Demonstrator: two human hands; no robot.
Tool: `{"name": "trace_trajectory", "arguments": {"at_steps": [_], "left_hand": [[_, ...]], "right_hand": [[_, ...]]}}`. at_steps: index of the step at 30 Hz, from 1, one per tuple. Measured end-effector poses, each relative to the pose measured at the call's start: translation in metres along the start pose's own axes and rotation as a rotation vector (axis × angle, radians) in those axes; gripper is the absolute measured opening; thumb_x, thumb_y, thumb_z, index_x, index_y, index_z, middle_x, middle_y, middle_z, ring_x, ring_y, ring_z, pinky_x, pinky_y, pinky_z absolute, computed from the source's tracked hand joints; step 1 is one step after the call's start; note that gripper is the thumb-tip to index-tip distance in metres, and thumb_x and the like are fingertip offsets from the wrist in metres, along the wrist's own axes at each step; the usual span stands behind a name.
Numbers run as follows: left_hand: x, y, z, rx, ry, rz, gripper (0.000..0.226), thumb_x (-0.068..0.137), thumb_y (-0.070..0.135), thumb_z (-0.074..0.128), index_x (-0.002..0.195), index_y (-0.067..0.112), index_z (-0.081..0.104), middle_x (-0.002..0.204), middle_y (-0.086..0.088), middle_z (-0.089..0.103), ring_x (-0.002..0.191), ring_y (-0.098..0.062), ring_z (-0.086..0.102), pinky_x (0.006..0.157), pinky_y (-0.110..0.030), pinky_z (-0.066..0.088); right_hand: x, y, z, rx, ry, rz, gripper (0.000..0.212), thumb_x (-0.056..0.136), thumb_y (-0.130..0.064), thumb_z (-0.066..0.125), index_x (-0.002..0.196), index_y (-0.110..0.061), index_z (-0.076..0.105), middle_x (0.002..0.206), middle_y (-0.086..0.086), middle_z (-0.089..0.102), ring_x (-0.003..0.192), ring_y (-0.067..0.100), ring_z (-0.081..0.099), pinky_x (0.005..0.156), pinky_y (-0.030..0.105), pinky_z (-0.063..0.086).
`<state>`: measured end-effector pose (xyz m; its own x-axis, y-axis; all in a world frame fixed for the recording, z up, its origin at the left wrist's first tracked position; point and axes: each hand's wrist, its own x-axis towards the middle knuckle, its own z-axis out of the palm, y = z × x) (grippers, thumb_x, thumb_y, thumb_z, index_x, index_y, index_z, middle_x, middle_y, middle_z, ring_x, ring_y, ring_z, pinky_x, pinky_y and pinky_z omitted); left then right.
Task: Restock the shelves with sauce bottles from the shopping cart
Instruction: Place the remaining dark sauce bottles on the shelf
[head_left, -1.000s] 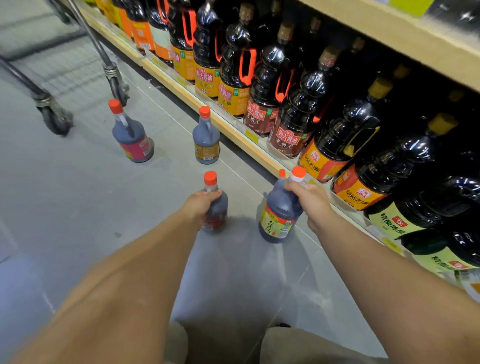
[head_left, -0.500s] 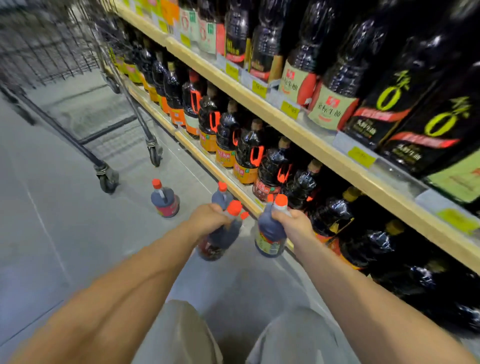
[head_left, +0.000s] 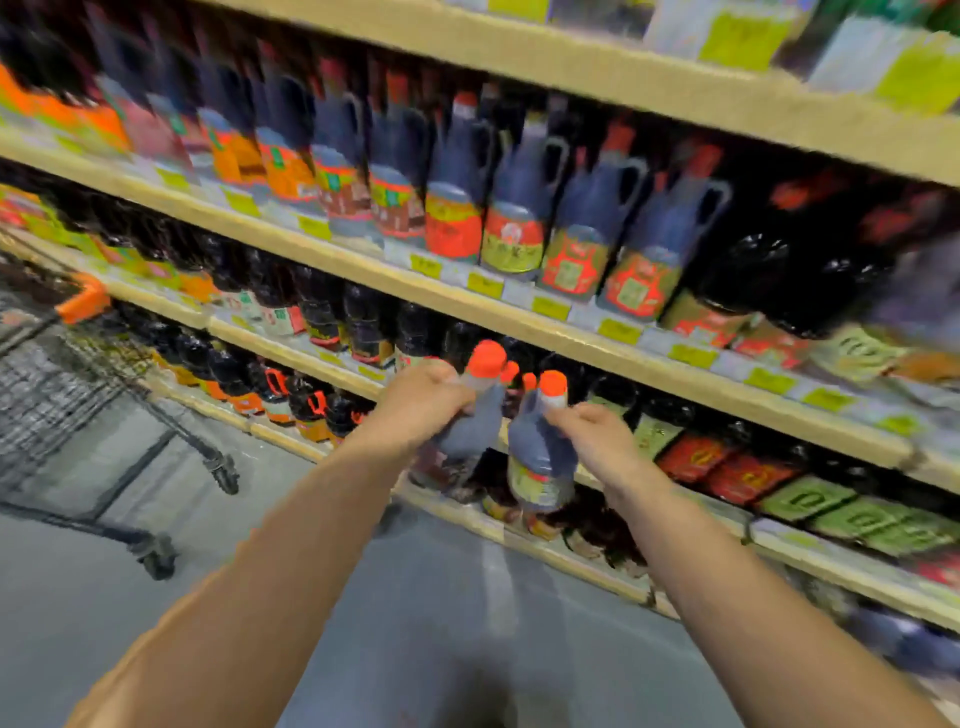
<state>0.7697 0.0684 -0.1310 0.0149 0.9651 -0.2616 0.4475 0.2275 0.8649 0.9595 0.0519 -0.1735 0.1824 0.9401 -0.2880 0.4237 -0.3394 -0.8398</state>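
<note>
My left hand (head_left: 421, 402) grips a dark sauce bottle (head_left: 470, 431) with an orange cap by its neck, tilted to the right. My right hand (head_left: 597, 441) holds a second dark sauce bottle (head_left: 540, 462) with an orange cap and a yellow label, upright. Both bottles hang in the air in front of the lower shelves, close together. A further orange cap shows between them; I cannot tell which bottle it belongs to. The view is blurred.
Wooden shelves (head_left: 467, 301) packed with dark sauce bottles fill the upper and right part of the view, with yellow price tags along the edges. The wire shopping cart (head_left: 62, 374) with an orange handle stands at the left on the grey floor (head_left: 467, 623).
Both hands have lifted their bottles up from the floor to shelf height. My view has risen from the floor to the upper shelves, and the two bottles left on the floor are out of sight.
</note>
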Motion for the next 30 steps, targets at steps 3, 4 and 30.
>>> {"name": "trace_trajectory", "arguments": {"at_steps": [3, 4, 30], "left_hand": [[-0.029, 0.056, -0.004, -0.096, -0.073, 0.097, 0.035, 0.072, 0.023, 0.069, 0.045, 0.018, 0.047, 0.060, -0.006, 0.046, 0.061, -0.020, 0.045, 0.060, -0.033, 0.029], [-0.037, 0.071, -0.002, -0.106, -0.108, 0.111, 0.032, 0.070, 0.021, 0.069, 0.048, 0.017, 0.047, 0.062, -0.006, 0.044, 0.061, -0.020, 0.042, 0.059, -0.032, 0.028], [-0.244, 0.263, 0.327, -0.158, -0.609, 0.412, 0.024, 0.073, 0.006, 0.067, 0.052, 0.013, 0.056, 0.062, -0.005, 0.052, 0.062, -0.014, 0.046, 0.057, -0.027, 0.033]], "right_hand": [[-0.043, -0.024, -0.047, 0.075, 0.099, 0.025, 0.030, 0.089, -0.027, 0.058, 0.065, -0.014, 0.047, 0.066, 0.010, 0.040, 0.066, 0.020, 0.038, 0.066, 0.033, 0.024], [-0.058, -0.029, -0.061, 0.105, 0.136, 0.041, 0.034, 0.089, -0.027, 0.057, 0.062, -0.015, 0.042, 0.064, 0.008, 0.036, 0.064, 0.019, 0.036, 0.066, 0.033, 0.023], [-0.323, 0.125, -0.406, 0.203, 0.772, 0.212, 0.033, 0.090, -0.020, 0.057, 0.061, -0.011, 0.045, 0.063, 0.010, 0.040, 0.062, 0.020, 0.040, 0.061, 0.032, 0.027]]}}
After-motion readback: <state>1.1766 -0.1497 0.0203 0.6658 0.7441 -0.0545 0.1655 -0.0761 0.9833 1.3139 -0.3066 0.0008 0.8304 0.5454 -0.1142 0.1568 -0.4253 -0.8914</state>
